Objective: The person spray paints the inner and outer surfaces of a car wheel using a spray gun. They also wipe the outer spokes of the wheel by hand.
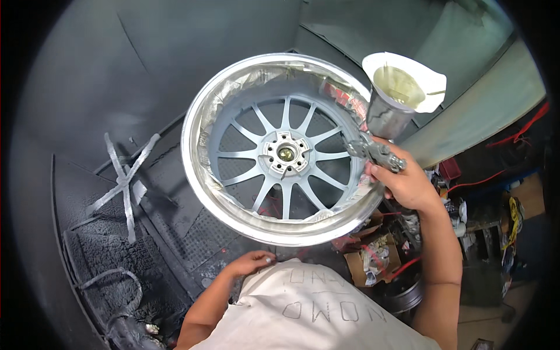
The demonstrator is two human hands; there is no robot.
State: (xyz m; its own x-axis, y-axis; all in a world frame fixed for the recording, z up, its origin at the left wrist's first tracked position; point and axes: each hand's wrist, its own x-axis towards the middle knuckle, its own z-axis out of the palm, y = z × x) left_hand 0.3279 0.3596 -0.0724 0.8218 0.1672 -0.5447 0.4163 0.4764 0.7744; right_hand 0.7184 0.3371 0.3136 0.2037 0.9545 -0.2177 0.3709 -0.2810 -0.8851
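Observation:
A silver multi-spoke car wheel rim is held up in the middle, its open barrel facing me. Crumpled paper and tape masking lines its inner wall. My right hand is closed around a metal spray gun at the rim's right side. On top of the gun sits a metal cup, with a white paper cone in its mouth and yellowish liquid inside. My left hand rests low against my light shirt, below the rim, fingers loosely extended, with nothing seen in them.
A paint-crusted cross-shaped stand is at left, above a dark crusted mat. Grey panels close off the back. At lower right are a cardboard box, another wheel, a red hose and shelf clutter.

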